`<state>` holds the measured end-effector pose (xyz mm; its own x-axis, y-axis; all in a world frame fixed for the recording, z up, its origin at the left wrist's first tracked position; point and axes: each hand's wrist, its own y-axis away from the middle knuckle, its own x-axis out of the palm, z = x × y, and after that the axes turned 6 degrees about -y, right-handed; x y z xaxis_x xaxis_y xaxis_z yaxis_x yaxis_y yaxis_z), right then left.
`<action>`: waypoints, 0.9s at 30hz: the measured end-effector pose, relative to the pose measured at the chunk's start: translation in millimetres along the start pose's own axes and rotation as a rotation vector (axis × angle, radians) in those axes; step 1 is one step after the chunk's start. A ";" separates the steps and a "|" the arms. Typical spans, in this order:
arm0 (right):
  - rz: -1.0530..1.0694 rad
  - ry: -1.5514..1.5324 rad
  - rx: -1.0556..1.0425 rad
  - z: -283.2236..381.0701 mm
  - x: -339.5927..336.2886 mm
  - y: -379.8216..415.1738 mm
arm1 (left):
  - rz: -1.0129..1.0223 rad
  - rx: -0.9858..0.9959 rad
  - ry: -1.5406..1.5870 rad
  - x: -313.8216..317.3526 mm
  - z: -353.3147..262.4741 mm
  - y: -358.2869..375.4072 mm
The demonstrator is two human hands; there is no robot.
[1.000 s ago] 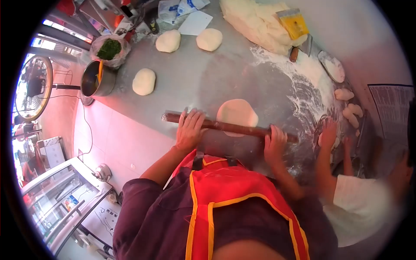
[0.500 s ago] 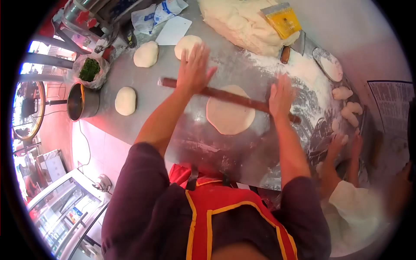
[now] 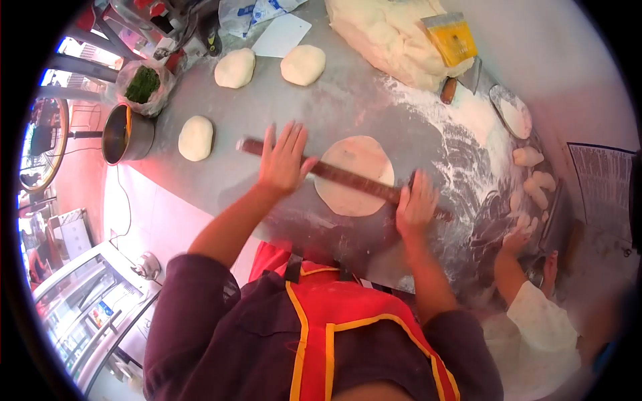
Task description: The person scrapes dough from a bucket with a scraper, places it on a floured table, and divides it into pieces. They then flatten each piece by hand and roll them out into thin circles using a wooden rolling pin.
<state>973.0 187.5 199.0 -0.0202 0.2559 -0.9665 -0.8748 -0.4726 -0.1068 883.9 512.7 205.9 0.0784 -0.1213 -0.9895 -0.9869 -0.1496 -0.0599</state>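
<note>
A brown rolling pin [image 3: 351, 179] lies slanted across a flat round of dough [image 3: 354, 154] on the metal table [image 3: 267, 107]. My left hand [image 3: 283, 160] rests on the pin's left part, palm down, with its fingers stretched out. Near the pin's other end, my right hand [image 3: 417, 204] presses on it, fingers extended. The dough round shows on both sides of the pin, between my hands. Three thick dough pieces sit farther off: one [image 3: 196, 138] at the left, one [image 3: 235, 68] behind it, and one [image 3: 303, 65] beside that.
A big dough mass [image 3: 388, 40] with a yellow packet [image 3: 451, 39] lies at the back. Flour [image 3: 468, 134] covers the right side. A metal pot [image 3: 137, 142] and a bag of greens [image 3: 143, 85] stand left. A co-worker's hands [image 3: 520, 234] are near small dough pieces [image 3: 535, 190] at right.
Both my hands and the rolling pin have moved toward my body across the dough round. The camera view has shifted slightly. The co-worker's hands have moved apart.
</note>
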 end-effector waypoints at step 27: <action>0.477 -0.227 -0.986 200.5 83.0 -119.6 | -0.021 0.129 0.194 -41.1 -17.3 133.0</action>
<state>978.9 434.3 178.4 -0.4275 -0.0296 -0.9035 0.0109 -0.9996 0.0276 751.9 480.8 240.9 0.1128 -0.3080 -0.9447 -0.9936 -0.0287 -0.1093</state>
